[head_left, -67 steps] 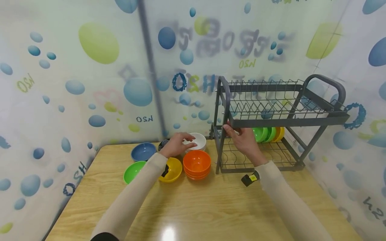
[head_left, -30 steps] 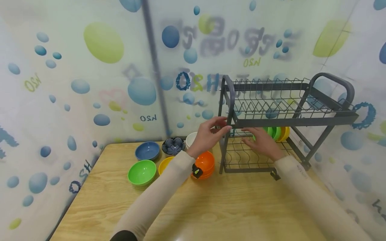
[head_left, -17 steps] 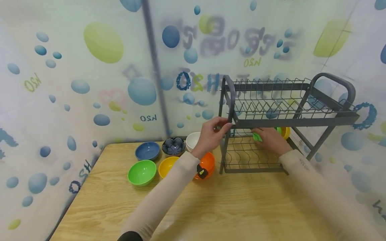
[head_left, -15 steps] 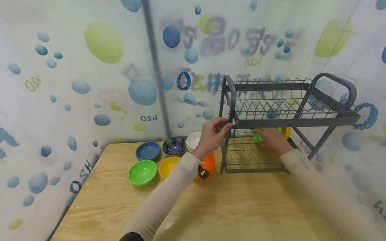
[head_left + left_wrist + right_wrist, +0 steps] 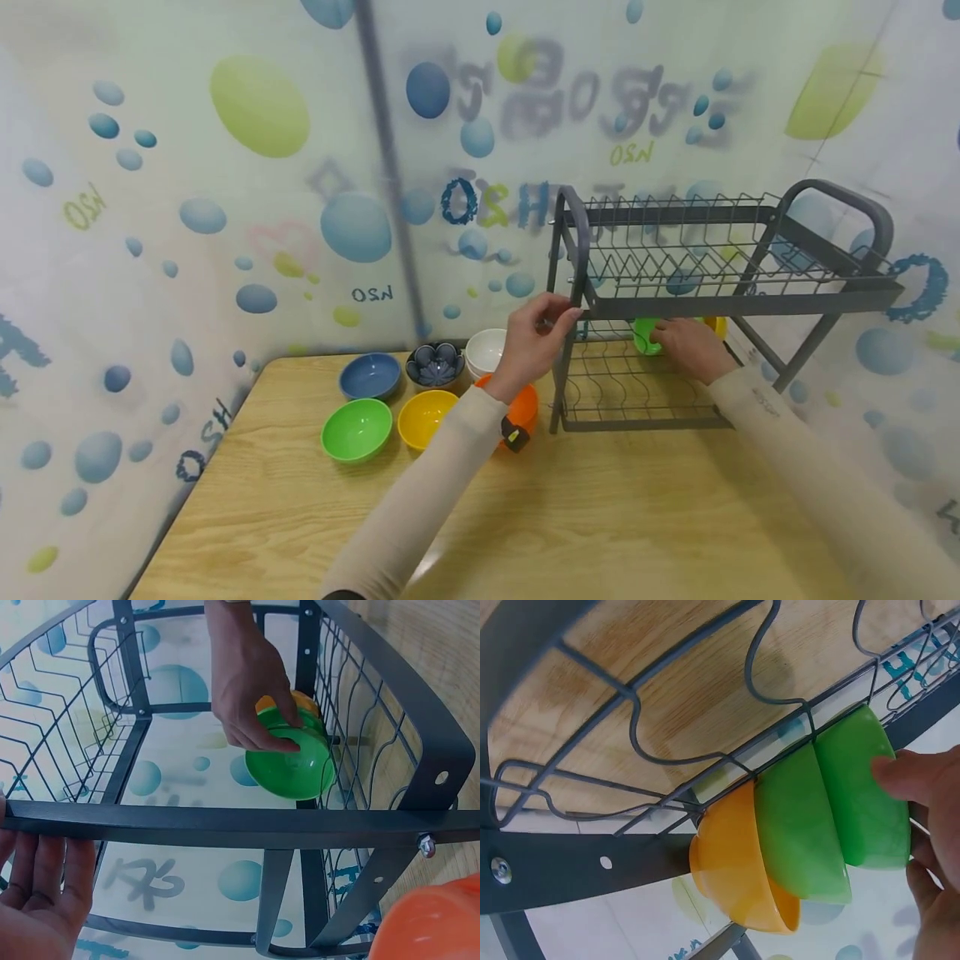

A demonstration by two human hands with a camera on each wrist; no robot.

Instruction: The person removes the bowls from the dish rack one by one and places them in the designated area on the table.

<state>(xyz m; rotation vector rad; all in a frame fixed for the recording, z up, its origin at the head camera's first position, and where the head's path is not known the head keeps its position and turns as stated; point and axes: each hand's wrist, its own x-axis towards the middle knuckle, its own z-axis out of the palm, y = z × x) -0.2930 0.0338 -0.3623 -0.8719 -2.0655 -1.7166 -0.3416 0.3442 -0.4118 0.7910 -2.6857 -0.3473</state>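
Observation:
My left hand (image 5: 534,342) grips the left upright of the grey two-tier dish rack (image 5: 742,305), its fingers curled under a bar in the left wrist view. On the lower tier, my right hand (image 5: 693,346) pinches the rim of a green bowl (image 5: 866,791) that stands on its side. Another green bowl (image 5: 799,825) leans against it, with a yellow bowl (image 5: 739,855) behind. In the head view my right hand covers much of this row.
Left of the rack on the wooden table (image 5: 247,500) are a blue bowl (image 5: 370,377), a dark flower-shaped bowl (image 5: 435,365), white bowls (image 5: 486,350), a green bowl (image 5: 357,431), a yellow bowl (image 5: 426,417) and stacked orange bowls (image 5: 525,406). A patterned curtain (image 5: 270,208) hangs behind.
My left hand has moved right, from the white bowls to the rack's upright. My right hand has left that upright, reached further into the lower tier and taken hold of the green bowl.

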